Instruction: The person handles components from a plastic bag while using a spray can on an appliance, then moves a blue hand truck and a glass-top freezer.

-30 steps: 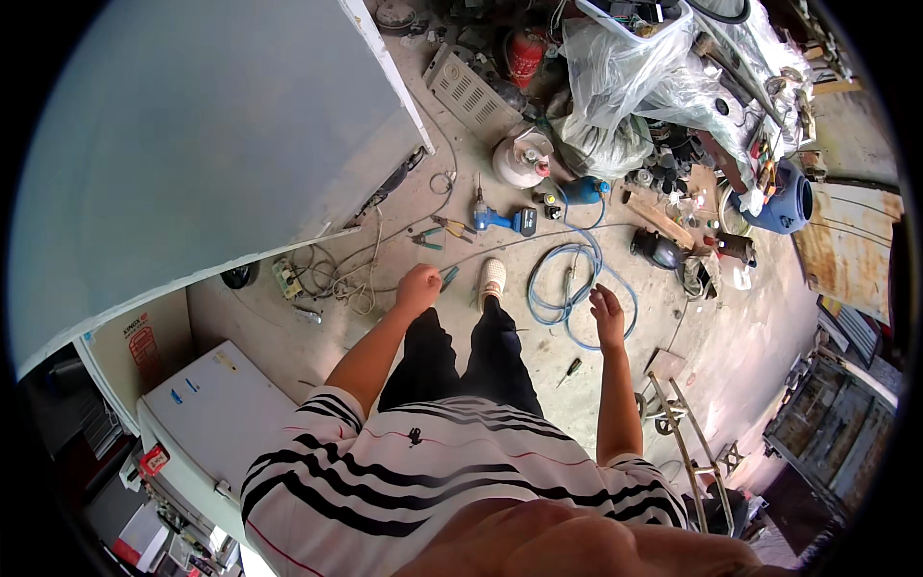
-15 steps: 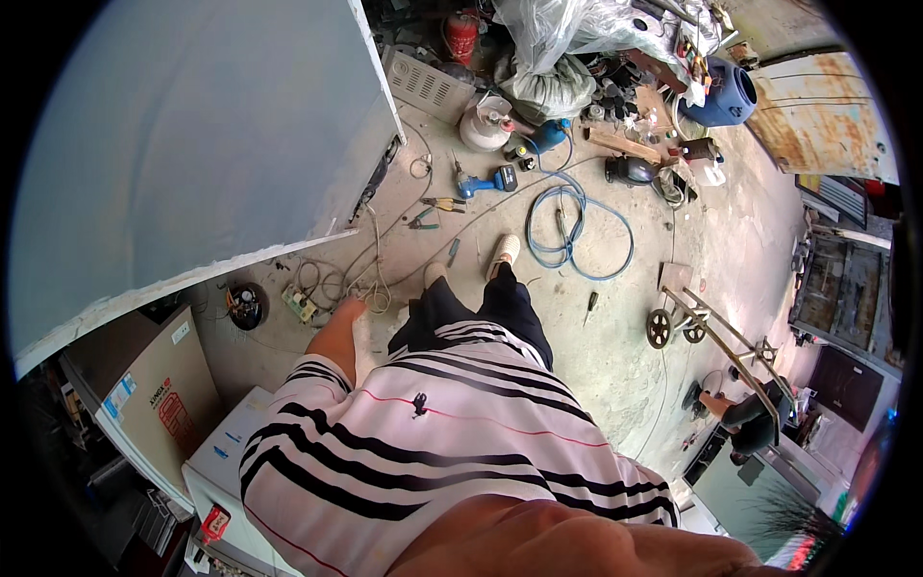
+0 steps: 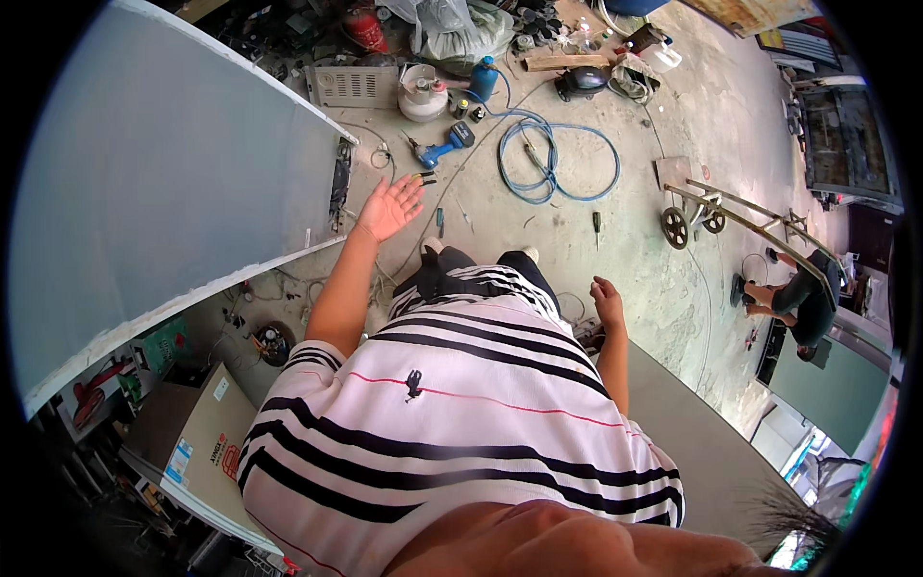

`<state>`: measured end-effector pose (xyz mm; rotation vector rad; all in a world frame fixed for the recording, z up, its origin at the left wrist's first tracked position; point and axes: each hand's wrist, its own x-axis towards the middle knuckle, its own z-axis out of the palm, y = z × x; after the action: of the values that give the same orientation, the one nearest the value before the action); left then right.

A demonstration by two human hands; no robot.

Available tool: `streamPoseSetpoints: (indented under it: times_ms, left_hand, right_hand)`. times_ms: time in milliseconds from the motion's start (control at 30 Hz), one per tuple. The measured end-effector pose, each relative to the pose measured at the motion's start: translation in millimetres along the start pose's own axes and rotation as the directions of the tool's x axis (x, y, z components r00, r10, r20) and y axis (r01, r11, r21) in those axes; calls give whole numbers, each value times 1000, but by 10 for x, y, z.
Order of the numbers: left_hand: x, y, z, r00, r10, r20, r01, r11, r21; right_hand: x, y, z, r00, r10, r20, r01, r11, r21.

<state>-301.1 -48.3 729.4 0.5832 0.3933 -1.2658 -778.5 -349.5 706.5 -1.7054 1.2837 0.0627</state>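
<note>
My left hand (image 3: pixel 389 207) is raised with fingers spread and palm up, empty, close to the edge of a large grey appliance panel (image 3: pixel 163 183). My right hand (image 3: pixel 608 299) hangs at my side with loosely curled fingers, holding nothing. Below them on the concrete floor lie a blue cordless drill (image 3: pixel 440 150), screwdrivers (image 3: pixel 439 220) and a coiled blue hose (image 3: pixel 553 159). My striped shirt fills the lower middle of the view.
A white gas cylinder (image 3: pixel 421 94), a red extinguisher (image 3: pixel 365 29) and plastic bags stand at the back. A hand trolley (image 3: pixel 711 212) lies to the right, near a crouching person (image 3: pixel 803 298). Cardboard boxes (image 3: pixel 192 442) sit lower left.
My left hand has lifted and opened beside the grey panel. My right hand dropped to my side. The view has swung, so the tools now appear further up.
</note>
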Motion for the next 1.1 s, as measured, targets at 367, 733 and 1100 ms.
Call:
streamPoseSetpoints:
  times_ms: [367,733,1100]
  left_hand:
    - [1358,-1397,137,862,77,-501,150,905,398]
    - [1578,-1454,201,681,249,-688,422,635,648]
    - [3460,-2722,2167,930,-129,-345,322,-174,931]
  right_hand:
    - [-1249,2347,-341,727,686,10,-627,658,416]
    - [-1483,2412,-322,600,795,-90,-491,454,744]
    - [-1332,2620,88,306,818,-488,-350,573,741]
